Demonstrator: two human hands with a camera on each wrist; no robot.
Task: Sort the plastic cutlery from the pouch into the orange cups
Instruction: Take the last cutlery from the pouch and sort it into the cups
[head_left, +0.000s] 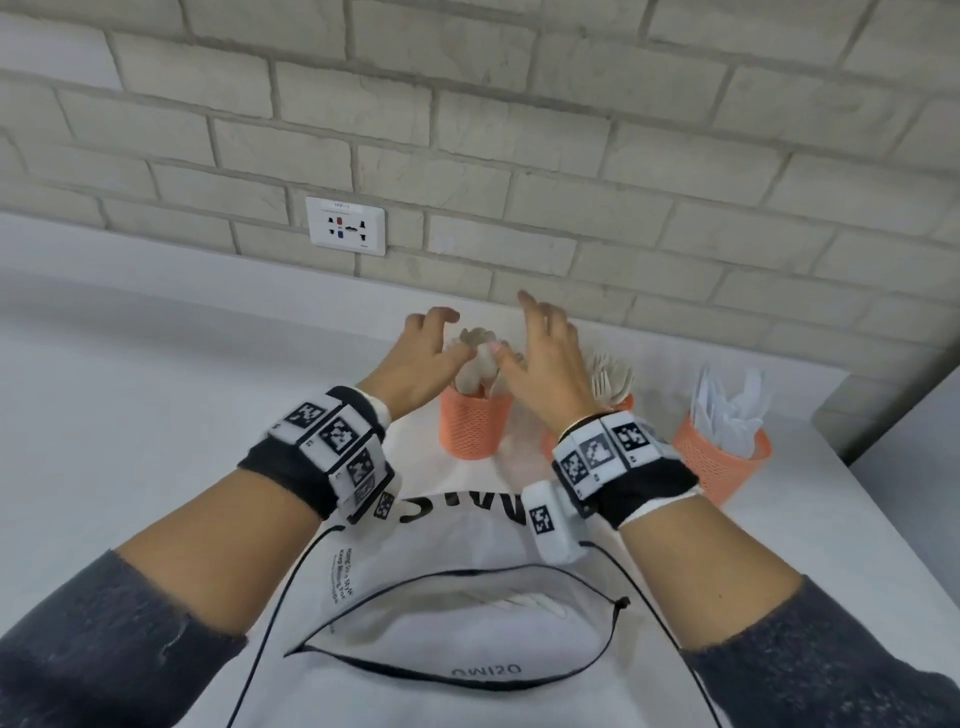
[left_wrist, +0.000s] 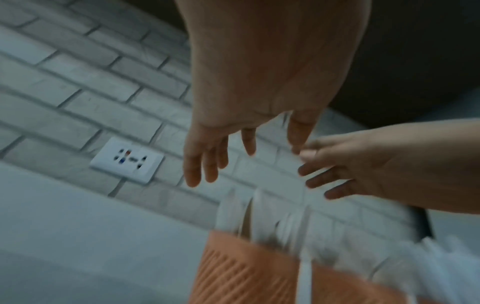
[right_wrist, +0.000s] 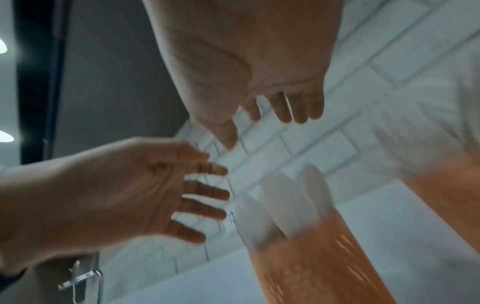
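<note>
Three orange mesh cups stand in a row near the wall. The left cup (head_left: 475, 423) holds beige spoons (head_left: 480, 364), the middle cup (head_left: 621, 404) holds forks (head_left: 610, 382) and is mostly hidden by my right wrist, and the right cup (head_left: 722, 462) holds white knives (head_left: 732, 410). Both hands hover just over the spoons with fingers spread, holding nothing: left hand (head_left: 447, 338), right hand (head_left: 519, 332). The wrist views, both blurred, show the same open left hand (left_wrist: 249, 156) and right hand (right_wrist: 259, 127) above the spoon cup (left_wrist: 246, 273). The white pouch (head_left: 467, 670) lies unzipped near me.
A brick wall with a white power socket (head_left: 345, 226) rises right behind the cups. The white countertop (head_left: 156, 405) stretches to the left. The counter's edge (head_left: 852, 467) runs just right of the knife cup. Something white (head_left: 519, 605) shows inside the pouch opening.
</note>
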